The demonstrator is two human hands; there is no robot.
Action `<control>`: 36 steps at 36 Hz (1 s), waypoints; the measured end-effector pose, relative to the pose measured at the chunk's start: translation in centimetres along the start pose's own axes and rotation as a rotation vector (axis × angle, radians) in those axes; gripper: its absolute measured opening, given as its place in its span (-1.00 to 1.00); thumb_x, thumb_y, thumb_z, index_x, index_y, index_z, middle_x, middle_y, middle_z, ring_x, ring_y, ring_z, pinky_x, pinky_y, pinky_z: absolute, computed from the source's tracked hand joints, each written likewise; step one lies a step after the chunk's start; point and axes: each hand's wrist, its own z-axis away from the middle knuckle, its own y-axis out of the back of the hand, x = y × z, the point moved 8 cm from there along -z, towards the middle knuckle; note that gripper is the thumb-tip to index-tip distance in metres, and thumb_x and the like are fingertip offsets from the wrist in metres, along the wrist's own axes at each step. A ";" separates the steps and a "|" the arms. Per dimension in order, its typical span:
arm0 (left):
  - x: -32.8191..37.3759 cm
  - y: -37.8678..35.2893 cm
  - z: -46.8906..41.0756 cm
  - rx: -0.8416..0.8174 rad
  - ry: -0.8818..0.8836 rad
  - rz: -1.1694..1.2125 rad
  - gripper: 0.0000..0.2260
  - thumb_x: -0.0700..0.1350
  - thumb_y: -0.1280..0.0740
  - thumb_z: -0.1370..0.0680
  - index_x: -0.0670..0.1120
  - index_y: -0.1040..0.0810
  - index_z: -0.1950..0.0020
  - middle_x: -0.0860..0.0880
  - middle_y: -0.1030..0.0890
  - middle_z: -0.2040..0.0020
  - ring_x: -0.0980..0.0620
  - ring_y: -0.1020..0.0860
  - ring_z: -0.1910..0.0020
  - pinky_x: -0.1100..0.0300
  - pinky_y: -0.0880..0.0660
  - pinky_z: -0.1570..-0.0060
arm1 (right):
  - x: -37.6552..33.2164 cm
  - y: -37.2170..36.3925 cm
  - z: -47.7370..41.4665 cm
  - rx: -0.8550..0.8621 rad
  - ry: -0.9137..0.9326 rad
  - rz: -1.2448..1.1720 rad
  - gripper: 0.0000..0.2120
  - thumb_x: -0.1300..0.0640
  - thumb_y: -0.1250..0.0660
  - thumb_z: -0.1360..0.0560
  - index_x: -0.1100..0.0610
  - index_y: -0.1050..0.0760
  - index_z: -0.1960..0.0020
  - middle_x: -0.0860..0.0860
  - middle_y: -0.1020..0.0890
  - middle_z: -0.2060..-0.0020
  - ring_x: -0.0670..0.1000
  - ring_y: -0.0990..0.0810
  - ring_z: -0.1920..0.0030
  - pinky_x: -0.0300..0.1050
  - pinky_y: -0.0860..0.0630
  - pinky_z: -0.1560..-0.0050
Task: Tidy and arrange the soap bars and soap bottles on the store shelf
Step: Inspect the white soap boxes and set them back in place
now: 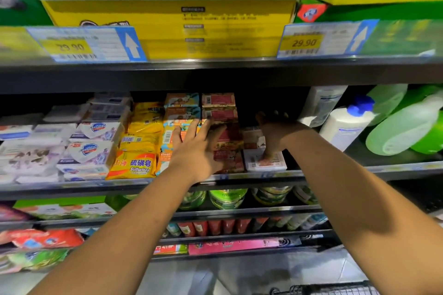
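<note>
- Black metal shelf carries it all: soap bars to the left and middle, bottles to the right.
- Green bottles lie tipped beside a white bottle with a blue cap. I judge they need standing upright once the bars are done.
- Red soap boxes sit stacked mid-shelf, just beside the orange soap boxes; the lower ones look askew.
- Your left hand is spread wide, fingers straight, against the fronts of those two stacks. Press evenly so both faces come flush, not one column alone.
- Your right hand reaches over a white box at the shelf front, thumb on its top. The fingers go into shadow, so I cannot tell whether they grip it. Ease that box snug against the red stack.
</note>
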 end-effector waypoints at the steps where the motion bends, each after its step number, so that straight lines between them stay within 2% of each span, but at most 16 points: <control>1: 0.0 0.1 0.0 -0.004 0.002 0.003 -0.23 0.38 -0.21 -0.49 0.28 0.12 -0.58 0.08 0.13 -0.62 -0.08 0.20 -0.60 -0.29 0.20 -0.49 | 0.0 0.1 0.2 0.000 -0.016 0.003 0.19 -0.11 -0.68 -0.19 0.05 -0.01 -0.58 0.20 -0.22 -0.50 0.31 -0.25 -0.45 0.24 -0.39 -0.38; 4: -0.1 0.1 0.0 0.010 0.006 0.036 -0.22 0.47 -0.17 -0.46 0.30 0.08 -0.57 0.10 0.12 -0.62 -0.06 0.19 -0.60 -0.28 0.19 -0.49 | 0.1 0.2 0.7 0.002 -0.035 -0.033 0.13 -0.15 -0.68 -0.18 0.08 -0.13 -0.55 0.21 -0.27 -0.47 0.31 -0.29 -0.43 0.21 -0.41 -0.37; 7: -0.2 0.0 0.1 0.017 0.011 0.054 -0.23 0.49 -0.17 -0.45 0.30 0.02 -0.57 0.10 0.10 -0.63 -0.05 0.18 -0.60 -0.25 0.21 -0.50 | 0.4 -0.2 1.4 0.032 -0.052 -0.149 0.01 -0.10 -0.66 -0.24 0.14 -0.22 -0.52 0.15 -0.41 -0.44 0.23 -0.40 -0.41 0.06 -0.46 -0.32; 11: -0.1 0.2 0.1 0.015 0.011 0.084 -0.20 0.52 -0.18 -0.42 0.30 0.00 -0.56 0.12 0.10 -0.63 -0.04 0.19 -0.61 -0.25 0.24 -0.49 | 0.9 -0.9 2.2 0.057 -0.071 -0.244 -0.04 -0.13 -0.60 -0.33 0.11 -0.20 -0.56 0.09 -0.38 -0.48 0.17 -0.39 -0.44 -0.04 -0.41 -0.32; 13: -0.2 0.1 0.0 0.005 0.019 0.096 -0.20 0.51 -0.21 -0.42 0.31 0.01 -0.56 0.11 0.10 -0.63 -0.04 0.19 -0.61 -0.26 0.24 -0.49 | 1.5 -0.7 2.7 0.099 -0.110 -0.270 -0.14 -0.12 -0.57 -0.38 0.05 -0.25 -0.54 0.07 -0.42 -0.45 0.16 -0.42 -0.41 -0.06 -0.42 -0.29; 17: -0.2 0.1 0.2 -0.010 0.028 0.077 -0.22 0.48 -0.22 -0.45 0.31 0.03 -0.57 0.12 0.12 -0.63 -0.03 0.19 -0.61 -0.25 0.23 -0.49 | 2.1 -0.3 3.4 0.225 -0.158 -0.270 -0.46 -0.08 -0.48 -0.46 -0.03 -0.42 -0.39 0.07 -0.59 -0.25 0.14 -0.56 -0.24 -0.06 -0.52 -0.15; 20: -0.1 0.3 0.3 -0.025 0.036 0.071 -0.23 0.46 -0.23 -0.47 0.30 0.04 -0.57 0.12 0.13 -0.63 -0.02 0.20 -0.61 -0.23 0.24 -0.50 | 2.2 0.0 4.6 0.287 -0.172 -0.282 -0.51 -0.10 -0.41 -0.50 -0.04 -0.41 -0.39 0.09 -0.58 -0.26 0.17 -0.55 -0.25 -0.04 -0.53 -0.17; 22: 0.0 0.4 0.4 -0.044 0.043 0.069 -0.22 0.47 -0.21 -0.46 0.31 0.05 -0.57 0.12 0.14 -0.63 -0.02 0.21 -0.60 -0.23 0.24 -0.50 | 2.7 0.4 5.9 0.377 -0.180 -0.355 -0.51 -0.03 -0.40 -0.53 -0.01 -0.40 -0.43 0.12 -0.54 -0.29 0.20 -0.52 -0.27 -0.03 -0.51 -0.20; 25: 0.0 0.5 0.4 -0.067 0.041 0.069 -0.20 0.51 -0.18 -0.44 0.32 0.08 -0.57 0.14 0.17 -0.63 0.00 0.23 -0.60 -0.21 0.27 -0.50 | 3.5 1.2 8.7 0.599 -0.159 -0.534 -0.56 0.01 -0.42 -0.51 0.03 -0.47 -0.36 0.14 -0.58 -0.19 0.21 -0.56 -0.17 -0.04 -0.50 -0.11; 28: -0.3 0.5 0.4 -0.107 0.034 0.126 -0.20 0.48 -0.22 -0.45 0.33 0.08 -0.57 0.15 0.18 -0.63 0.02 0.23 -0.60 -0.20 0.31 -0.49 | 3.8 1.6 11.5 0.698 -0.130 -0.780 -0.62 0.00 -0.42 -0.53 0.05 -0.51 -0.31 0.06 -0.61 -0.15 0.11 -0.58 -0.14 -0.01 -0.52 -0.12; 30: -0.2 0.6 0.5 -0.105 0.023 0.200 -0.22 0.42 -0.26 -0.48 0.32 0.07 -0.57 0.12 0.16 -0.63 0.01 0.22 -0.60 -0.20 0.32 -0.48 | 3.9 1.4 13.5 0.731 -0.136 -0.950 -0.63 -0.02 -0.41 -0.55 0.06 -0.52 -0.31 -0.02 -0.62 -0.14 0.00 -0.56 -0.12 -0.08 -0.48 -0.09; 34: 2.1 2.5 2.4 0.070 -0.033 0.398 -0.20 0.31 -0.40 -0.46 0.37 0.03 -0.55 0.12 0.08 -0.64 0.02 0.09 -0.60 -0.13 0.09 -0.47 | 3.5 -0.3 16.1 0.724 -0.144 -1.265 -0.79 -0.04 -0.40 -0.56 0.00 -0.50 -0.14 -0.06 -0.64 0.03 -0.14 -0.62 0.09 -0.31 -0.49 0.18; 36: 4.7 3.6 4.7 0.137 -0.164 0.639 -0.18 0.24 -0.47 -0.43 0.47 0.02 -0.49 0.25 0.04 -0.60 0.10 0.03 -0.59 -0.09 -0.05 -0.52 | 2.9 -1.6 16.9 0.667 -0.133 -1.439 -0.86 -0.02 -0.39 -0.57 -0.01 -0.52 -0.08 0.00 -0.65 0.04 -0.09 -0.65 0.11 -0.22 -0.56 0.17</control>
